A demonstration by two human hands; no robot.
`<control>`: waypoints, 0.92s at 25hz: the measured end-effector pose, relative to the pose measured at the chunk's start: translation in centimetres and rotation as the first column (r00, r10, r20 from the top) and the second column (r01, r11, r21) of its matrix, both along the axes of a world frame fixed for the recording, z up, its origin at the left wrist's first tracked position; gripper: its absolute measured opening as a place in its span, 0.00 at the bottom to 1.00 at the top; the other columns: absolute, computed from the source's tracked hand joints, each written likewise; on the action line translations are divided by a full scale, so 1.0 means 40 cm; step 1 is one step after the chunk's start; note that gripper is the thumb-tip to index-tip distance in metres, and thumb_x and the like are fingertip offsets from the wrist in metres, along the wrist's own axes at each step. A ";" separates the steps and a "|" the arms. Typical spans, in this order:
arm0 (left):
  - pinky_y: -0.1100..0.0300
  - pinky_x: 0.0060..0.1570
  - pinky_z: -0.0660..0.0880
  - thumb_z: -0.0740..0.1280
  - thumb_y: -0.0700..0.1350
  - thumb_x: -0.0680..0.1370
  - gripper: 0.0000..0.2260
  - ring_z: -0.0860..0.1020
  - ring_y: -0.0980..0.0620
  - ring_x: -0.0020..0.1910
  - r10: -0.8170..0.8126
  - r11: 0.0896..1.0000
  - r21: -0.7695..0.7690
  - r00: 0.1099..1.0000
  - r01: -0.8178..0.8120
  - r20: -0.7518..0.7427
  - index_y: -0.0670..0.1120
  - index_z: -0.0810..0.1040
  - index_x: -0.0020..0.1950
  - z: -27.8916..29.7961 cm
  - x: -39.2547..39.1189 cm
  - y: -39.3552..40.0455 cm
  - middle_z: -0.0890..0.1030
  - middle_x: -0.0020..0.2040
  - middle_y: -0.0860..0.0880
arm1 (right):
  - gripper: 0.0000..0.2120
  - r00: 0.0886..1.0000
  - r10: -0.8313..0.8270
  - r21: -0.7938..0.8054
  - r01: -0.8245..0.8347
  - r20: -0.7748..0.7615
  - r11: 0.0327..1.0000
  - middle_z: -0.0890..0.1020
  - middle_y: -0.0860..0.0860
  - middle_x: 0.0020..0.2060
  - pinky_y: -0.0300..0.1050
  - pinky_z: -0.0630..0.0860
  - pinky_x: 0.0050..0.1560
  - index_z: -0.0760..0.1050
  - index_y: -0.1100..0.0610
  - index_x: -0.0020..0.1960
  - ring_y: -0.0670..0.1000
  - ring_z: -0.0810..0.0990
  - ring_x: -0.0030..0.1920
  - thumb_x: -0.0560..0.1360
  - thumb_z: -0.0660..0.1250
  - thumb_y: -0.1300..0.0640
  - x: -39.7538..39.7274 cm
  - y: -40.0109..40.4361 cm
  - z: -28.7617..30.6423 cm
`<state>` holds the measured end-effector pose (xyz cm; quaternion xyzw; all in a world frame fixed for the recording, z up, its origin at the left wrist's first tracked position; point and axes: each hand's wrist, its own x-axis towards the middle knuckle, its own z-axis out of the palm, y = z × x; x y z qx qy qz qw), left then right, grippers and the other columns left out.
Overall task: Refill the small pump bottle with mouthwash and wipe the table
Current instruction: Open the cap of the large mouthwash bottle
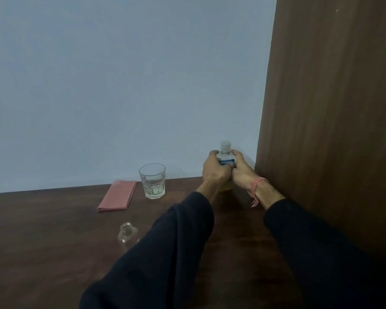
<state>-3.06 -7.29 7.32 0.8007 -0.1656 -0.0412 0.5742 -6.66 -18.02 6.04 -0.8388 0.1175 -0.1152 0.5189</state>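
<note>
Tho dim, brn table (pixel 42 230), blue wall (pixel 120 74).

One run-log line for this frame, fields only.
both hands grip mouthwash bottle, capped, upright | small bottle open, untouched | cloth folded beside glass

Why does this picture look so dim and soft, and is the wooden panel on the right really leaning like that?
Head view: the light is low and flat, with a bluish cast on the wall and hardly any shadows; detail is soft, so the label on the mouthwash bottle held by the left hand and right hand is unreadable; the wide-angle lens probably tilts the wooden panel; the small bottle looks smeared.
</note>
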 end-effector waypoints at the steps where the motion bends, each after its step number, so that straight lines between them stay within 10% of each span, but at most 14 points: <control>1: 0.43 0.75 0.80 0.77 0.42 0.85 0.27 0.83 0.40 0.75 0.029 0.999 0.039 0.998 -0.031 0.050 0.47 0.74 0.83 -0.014 -0.004 0.004 0.83 0.76 0.43 | 0.39 1.000 0.000 -0.025 0.001 0.012 1.000 0.74 0.55 0.76 0.57 0.76 0.75 0.51 0.38 0.86 0.57 0.78 0.70 0.86 0.63 0.66 -0.007 0.003 -0.017; 11: 0.50 0.69 0.86 0.82 0.50 0.82 0.25 0.87 0.51 0.65 -0.096 0.995 -0.014 0.992 0.097 0.082 0.47 0.82 0.77 -0.058 -0.313 0.256 0.89 0.69 0.48 | 0.35 0.986 0.106 0.017 -0.109 0.130 0.994 0.74 0.44 0.75 0.45 0.76 0.72 0.55 0.35 0.85 0.43 0.76 0.71 0.88 0.61 0.64 -0.380 0.141 -0.089; 16: 0.42 0.71 0.85 0.82 0.51 0.82 0.24 0.88 0.47 0.68 -0.125 0.991 -0.033 0.991 0.127 0.041 0.47 0.83 0.76 -0.073 -0.441 0.355 0.89 0.68 0.48 | 0.23 0.876 -0.118 0.184 0.034 0.468 0.982 0.77 0.45 0.75 0.35 0.79 0.65 0.73 0.46 0.79 0.41 0.77 0.73 0.87 0.65 0.62 -0.524 0.253 -0.030; 18: 0.42 0.70 0.86 0.82 0.51 0.82 0.23 0.88 0.47 0.67 -0.134 0.991 -0.013 0.990 0.135 0.050 0.47 0.84 0.75 -0.072 -0.462 0.364 0.90 0.67 0.48 | 0.15 0.801 -0.185 0.207 0.078 0.569 0.975 0.85 0.48 0.66 0.39 0.80 0.65 0.80 0.51 0.72 0.45 0.83 0.67 0.90 0.61 0.50 -0.529 0.310 0.027; 23: 0.50 0.62 0.87 0.81 0.54 0.83 0.21 0.86 0.53 0.57 -0.130 0.983 0.147 0.982 0.110 0.134 0.49 0.83 0.72 -0.065 -0.465 0.377 0.90 0.67 0.49 | 0.42 0.837 -0.252 0.330 0.091 0.486 0.940 0.83 0.52 0.31 0.40 0.80 0.39 0.88 0.57 0.48 0.47 0.81 0.32 0.89 0.41 0.34 -0.445 0.375 0.167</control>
